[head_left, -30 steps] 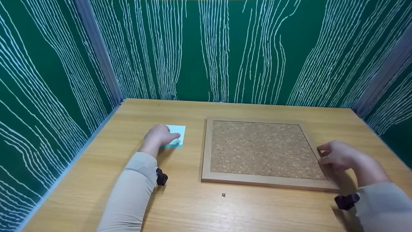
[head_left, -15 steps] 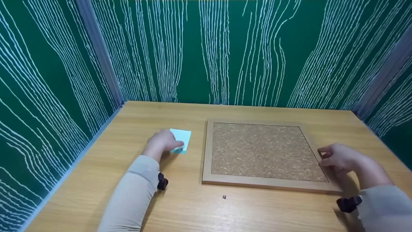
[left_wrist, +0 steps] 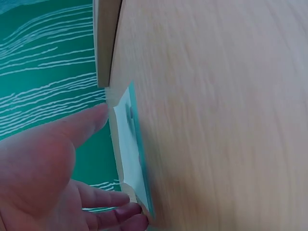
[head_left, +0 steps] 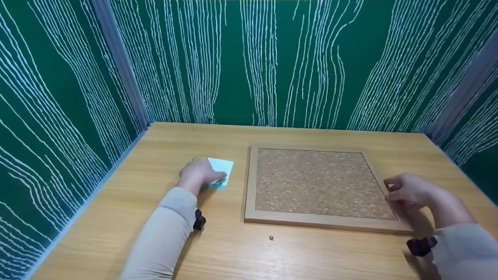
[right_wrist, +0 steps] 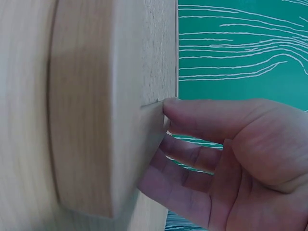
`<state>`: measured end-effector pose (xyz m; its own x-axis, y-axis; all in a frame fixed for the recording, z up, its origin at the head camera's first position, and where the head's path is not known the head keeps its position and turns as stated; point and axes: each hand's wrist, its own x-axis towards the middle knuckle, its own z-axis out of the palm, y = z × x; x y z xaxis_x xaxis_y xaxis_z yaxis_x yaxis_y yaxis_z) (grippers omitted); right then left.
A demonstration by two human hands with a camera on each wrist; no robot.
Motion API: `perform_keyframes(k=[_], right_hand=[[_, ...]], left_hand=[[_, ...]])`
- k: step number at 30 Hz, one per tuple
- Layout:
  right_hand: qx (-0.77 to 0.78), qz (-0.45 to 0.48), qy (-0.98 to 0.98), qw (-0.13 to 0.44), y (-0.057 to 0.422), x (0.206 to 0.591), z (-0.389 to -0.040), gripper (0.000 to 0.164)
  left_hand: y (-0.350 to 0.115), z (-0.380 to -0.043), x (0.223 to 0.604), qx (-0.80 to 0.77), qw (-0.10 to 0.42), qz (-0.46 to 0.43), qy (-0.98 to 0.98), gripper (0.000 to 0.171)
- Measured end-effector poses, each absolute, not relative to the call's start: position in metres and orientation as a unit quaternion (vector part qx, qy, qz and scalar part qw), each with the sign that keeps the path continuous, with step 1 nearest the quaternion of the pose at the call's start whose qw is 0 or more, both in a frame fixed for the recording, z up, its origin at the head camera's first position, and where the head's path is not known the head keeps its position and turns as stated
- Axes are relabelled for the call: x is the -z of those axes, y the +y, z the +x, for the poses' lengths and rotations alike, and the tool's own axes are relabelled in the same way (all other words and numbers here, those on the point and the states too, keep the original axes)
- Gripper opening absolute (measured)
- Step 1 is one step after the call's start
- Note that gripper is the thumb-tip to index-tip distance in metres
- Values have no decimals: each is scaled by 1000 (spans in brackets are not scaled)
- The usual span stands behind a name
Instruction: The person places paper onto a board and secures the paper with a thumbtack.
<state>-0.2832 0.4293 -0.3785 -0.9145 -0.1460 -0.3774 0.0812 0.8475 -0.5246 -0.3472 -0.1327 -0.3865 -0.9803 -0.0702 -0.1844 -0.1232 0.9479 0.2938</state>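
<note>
A pale blue sticky note [head_left: 221, 166] lies at the left of the table, with small dark specks on it that are too small to name. My left hand [head_left: 196, 172] holds it at the side: the fingertips are at one edge and the thumb reaches over toward the other, as the left wrist view shows. A wood-framed cork board [head_left: 315, 182] lies flat right of centre. At its right edge my right hand [head_left: 418, 192] grips the frame with thumb and bent fingers. The undersides of both hands' holds are partly hidden.
A tiny dark metallic bit [head_left: 271, 237] lies on the wooden table [head_left: 218, 249] in front of the board. Green walls with white wavy lines [head_left: 233, 77] stand behind and at both sides.
My left hand and the sticky note have moved together a little to the right and nearer, and the note has turned slightly. The right hand and the board keep their places.
</note>
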Motion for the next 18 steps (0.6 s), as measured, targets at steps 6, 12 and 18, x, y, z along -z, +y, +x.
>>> perform_keyframes(k=[6, 12, 18], right_hand=[[270, -18, 942, 199, 430, 381, -283, 75], [279, -10, 938, 206, 431, 381, -284, 75], [284, -8, 936, 206, 431, 382, -283, 75]], left_hand=[[-130, -347, 389, -115, 96, -48, 988, 92], [-136, -349, 391, -139, 100, -31, 985, 90], [-141, -351, 389, -184, 110, -32, 976, 86]])
